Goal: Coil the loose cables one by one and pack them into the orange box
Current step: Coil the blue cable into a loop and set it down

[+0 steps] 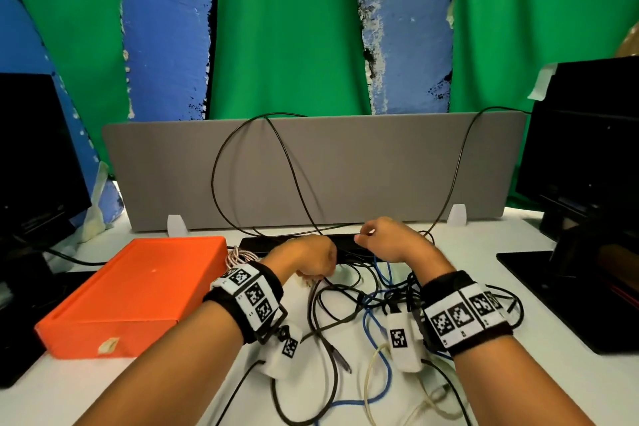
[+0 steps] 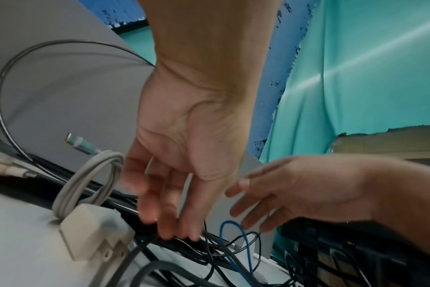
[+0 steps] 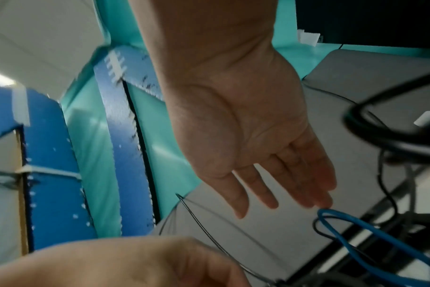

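The orange box (image 1: 131, 290) lies on the white desk at the left, showing a flat orange top. A tangle of loose cables sits right of it: black cables (image 1: 332, 308), a blue cable (image 1: 377, 346) and a cream cable (image 1: 371, 377). My left hand (image 1: 320, 270) reaches down into the tangle with straight fingers (image 2: 169, 223), whose tips touch the black cables (image 2: 184, 246). My right hand (image 1: 366, 237) hovers just right of it, fingers straight (image 3: 282, 203) and holding nothing, above a loop of the blue cable (image 3: 371, 231). A beige adapter (image 2: 93, 233) with its grey cord folded lies beside my left hand.
A grey divider panel (image 1: 380, 166) stands behind the cables, with a thin black cable (image 1: 221, 156) looping up against it. Dark monitors stand at the left (image 1: 31, 166) and right (image 1: 587, 149). A black flat device (image 1: 262, 244) lies at the divider's foot.
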The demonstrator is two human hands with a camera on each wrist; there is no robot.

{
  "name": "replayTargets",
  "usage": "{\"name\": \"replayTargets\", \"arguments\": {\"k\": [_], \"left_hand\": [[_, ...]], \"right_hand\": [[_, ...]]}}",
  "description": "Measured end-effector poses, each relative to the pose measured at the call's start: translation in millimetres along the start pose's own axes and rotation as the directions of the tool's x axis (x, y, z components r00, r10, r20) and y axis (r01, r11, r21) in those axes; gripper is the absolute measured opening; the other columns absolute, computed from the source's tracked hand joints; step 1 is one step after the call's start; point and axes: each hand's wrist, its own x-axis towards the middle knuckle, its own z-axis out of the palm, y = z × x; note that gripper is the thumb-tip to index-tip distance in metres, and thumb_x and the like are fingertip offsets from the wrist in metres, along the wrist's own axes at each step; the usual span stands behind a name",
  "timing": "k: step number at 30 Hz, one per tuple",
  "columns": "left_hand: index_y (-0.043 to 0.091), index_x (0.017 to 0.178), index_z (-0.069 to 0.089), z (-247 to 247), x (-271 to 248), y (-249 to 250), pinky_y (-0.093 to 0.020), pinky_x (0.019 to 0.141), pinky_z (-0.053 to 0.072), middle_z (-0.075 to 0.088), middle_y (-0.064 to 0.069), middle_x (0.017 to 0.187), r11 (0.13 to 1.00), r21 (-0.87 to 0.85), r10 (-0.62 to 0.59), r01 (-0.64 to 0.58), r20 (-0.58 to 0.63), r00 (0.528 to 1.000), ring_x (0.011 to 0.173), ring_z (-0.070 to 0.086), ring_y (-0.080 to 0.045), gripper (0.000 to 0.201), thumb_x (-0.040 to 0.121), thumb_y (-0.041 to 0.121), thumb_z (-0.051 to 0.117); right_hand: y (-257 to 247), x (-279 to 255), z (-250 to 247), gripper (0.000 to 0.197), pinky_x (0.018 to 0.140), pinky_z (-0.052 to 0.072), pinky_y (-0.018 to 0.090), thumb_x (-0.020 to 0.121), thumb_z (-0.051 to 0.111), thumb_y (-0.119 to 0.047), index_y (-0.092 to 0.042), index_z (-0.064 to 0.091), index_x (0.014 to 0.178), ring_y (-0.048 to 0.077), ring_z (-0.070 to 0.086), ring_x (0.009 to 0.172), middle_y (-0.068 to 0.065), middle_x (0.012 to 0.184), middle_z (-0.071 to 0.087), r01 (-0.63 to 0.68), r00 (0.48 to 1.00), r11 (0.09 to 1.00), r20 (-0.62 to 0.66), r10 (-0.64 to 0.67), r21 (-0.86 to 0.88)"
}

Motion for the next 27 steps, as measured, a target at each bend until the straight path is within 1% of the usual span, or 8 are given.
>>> {"name": "replayTargets", "arguments": {"k": [4,7,10,12,15,18,21,27], "left_hand": [[0.022,0.119,0.064,4,-3,2,-0.031,0.065,0.060,0.063,-0.001,0.095,0.997,-0.075,0.009,0.001,0.142,0.990,0.077,0.064,-0.017,0.033,0.089,0.034,0.069],[0.023,0.127,0.061,7,-2,4,-0.033,0.077,0.060,0.058,0.001,0.111,0.998,-0.065,0.034,-0.023,0.179,0.983,0.096,0.063,-0.021,0.043,0.088,0.038,0.071],[0.025,0.127,0.062,8,-4,7,-0.039,0.089,0.057,0.061,0.000,0.117,0.993,-0.053,0.113,-0.106,0.170,0.979,0.104,0.065,-0.023,0.046,0.086,0.044,0.071],[0.029,0.124,0.062,10,-5,11,-0.044,0.095,0.054,0.063,0.004,0.114,0.988,-0.035,0.154,-0.151,0.160,0.975,0.105,0.063,-0.021,0.046,0.084,0.048,0.071],[0.030,0.123,0.062,13,-7,16,-0.046,0.097,0.051,0.064,0.006,0.117,0.979,-0.047,0.202,-0.197,0.170,0.964,0.108,0.060,-0.019,0.045,0.083,0.048,0.072],[0.025,0.126,0.063,16,-12,25,-0.033,0.098,0.047,0.063,0.006,0.117,0.954,-0.111,0.295,-0.279,0.174,0.939,0.109,0.058,-0.016,0.043,0.086,0.040,0.072],[0.021,0.131,0.061,21,-17,36,-0.023,0.099,0.042,0.062,0.003,0.129,0.922,-0.204,0.364,-0.331,0.156,0.918,0.116,0.056,-0.012,0.045,0.089,0.030,0.071],[0.020,0.127,0.065,12,-21,43,-0.022,0.095,0.045,0.065,0.003,0.128,0.899,-0.224,0.388,-0.377,0.008,0.922,0.115,0.059,-0.013,0.036,0.091,0.026,0.067]], "right_hand": [[10,18,13,0.033,0.083,0.047,0.032,0.098,0.059,-0.031,-0.011,0.063,0.125,0.024,0.062,0.107,0.008,0.120,0.068,-0.046,0.995,0.974,0.072,0.063,-0.221],[15,24,11,0.025,0.088,0.050,0.032,0.099,0.058,-0.018,-0.009,0.066,0.121,0.021,0.066,0.099,0.005,0.100,0.073,-0.044,0.993,0.983,0.098,0.063,-0.180],[21,29,-4,0.022,0.063,0.046,0.027,0.099,0.048,-0.009,-0.013,0.068,0.108,0.016,0.063,0.072,-0.001,0.076,0.067,-0.040,0.996,0.999,-0.080,0.042,0.021],[26,29,-16,0.027,0.062,0.043,0.026,0.097,0.045,-0.007,-0.022,0.067,0.098,0.019,0.061,0.072,-0.002,0.073,0.064,0.001,0.977,0.992,-0.211,0.026,0.123],[31,21,-34,0.026,0.066,0.047,0.030,0.099,0.046,-0.012,-0.030,0.064,0.091,0.024,0.064,0.078,-0.003,0.079,0.065,0.110,0.893,0.950,-0.448,0.034,0.292],[24,6,-52,0.018,0.073,0.057,0.042,0.101,0.047,-0.021,-0.029,0.064,0.102,0.022,0.067,0.078,-0.003,0.081,0.067,0.316,0.673,0.883,-0.738,0.049,0.346],[9,-14,-67,0.019,0.067,0.046,0.029,0.104,0.046,-0.021,-0.025,0.064,0.109,0.007,0.058,0.070,-0.006,0.076,0.063,0.500,0.503,0.826,-0.864,-0.031,0.261],[-13,-39,-77,0.021,0.060,0.037,0.008,0.106,0.047,-0.017,-0.023,0.065,0.114,-0.005,0.053,0.060,-0.001,0.087,0.068,0.683,0.558,0.685,-0.786,-0.265,0.254]]}}
